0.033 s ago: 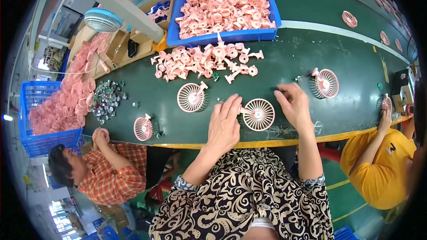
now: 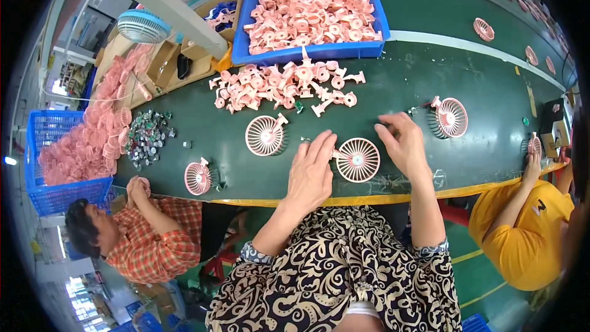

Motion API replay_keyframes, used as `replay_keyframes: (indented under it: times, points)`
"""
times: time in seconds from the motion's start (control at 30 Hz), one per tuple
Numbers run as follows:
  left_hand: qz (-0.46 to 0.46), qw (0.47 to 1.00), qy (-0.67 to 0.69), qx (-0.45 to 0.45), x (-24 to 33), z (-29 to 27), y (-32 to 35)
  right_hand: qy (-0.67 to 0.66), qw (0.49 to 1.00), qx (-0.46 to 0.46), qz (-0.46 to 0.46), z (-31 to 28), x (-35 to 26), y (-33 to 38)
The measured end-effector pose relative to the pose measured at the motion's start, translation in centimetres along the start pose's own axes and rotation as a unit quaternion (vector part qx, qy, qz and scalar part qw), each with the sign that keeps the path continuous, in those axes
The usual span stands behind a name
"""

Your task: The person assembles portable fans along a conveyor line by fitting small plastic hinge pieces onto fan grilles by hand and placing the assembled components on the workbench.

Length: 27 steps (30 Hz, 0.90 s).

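A pink round fan cage (image 2: 358,160) lies on the green table in front of me, its spokes facing up. My left hand (image 2: 311,169) is at its neck, fingers over the stem and thumb lower down; most of the stem is hidden. A small metal-tipped part sticks out by these fingers. To the right of the cage, my right hand (image 2: 405,146) hovers with thumb and fingers apart, holding nothing. Another fan cage (image 2: 265,136) rests left of my left hand, and a third cage (image 2: 452,117) lies beyond my right hand, with a small wired part beside it.
A blue tray (image 2: 386,24) of pink brackets stands at the back, with loose brackets (image 2: 264,86) before it. Small motors (image 2: 147,138) and a blue crate (image 2: 58,200) of pink cages are left. Co-workers sit on both sides; one more cage (image 2: 197,178) lies near the left one.
My right hand has shifted very slightly left. The left hand and the fan cage stay essentially in place.
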State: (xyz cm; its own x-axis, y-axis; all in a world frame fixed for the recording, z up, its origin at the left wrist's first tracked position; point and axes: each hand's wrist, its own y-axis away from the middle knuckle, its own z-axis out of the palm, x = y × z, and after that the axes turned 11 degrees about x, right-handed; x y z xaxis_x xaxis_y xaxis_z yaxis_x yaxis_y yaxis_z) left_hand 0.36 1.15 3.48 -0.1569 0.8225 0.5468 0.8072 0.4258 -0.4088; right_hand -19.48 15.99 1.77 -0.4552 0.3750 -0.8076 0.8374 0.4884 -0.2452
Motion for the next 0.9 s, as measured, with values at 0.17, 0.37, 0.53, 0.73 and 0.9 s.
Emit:
replay_keyframes:
  times: [0.17, 0.37, 0.53, 0.73, 0.9]
  points:
    - [-0.005, 0.999, -0.001, -0.032, -1.6, 0.8, 0.2, -0.006, 0.998, -0.028, -0.051, 3.9, -1.9, -2.8]
    - [-0.023, 0.998, 0.002, -0.052, -1.9, 1.2, 0.0, 0.032, 0.994, -0.032, -0.099, 6.6, -1.2, -4.5]
    - [-0.018, 0.995, 0.019, -0.098, -2.2, 0.3, -0.6, -0.011, 0.995, -0.021, -0.095, 6.5, -1.0, -4.8]
    - [0.005, 0.992, -0.01, -0.122, -2.8, 0.1, -1.5, -0.055, 0.998, -0.026, -0.012, 4.5, -0.3, -3.6]
    - [0.051, 0.988, -0.058, -0.137, -2.7, -0.2, -1.8, -0.174, 0.977, -0.012, 0.118, 2.3, 0.4, -1.2]
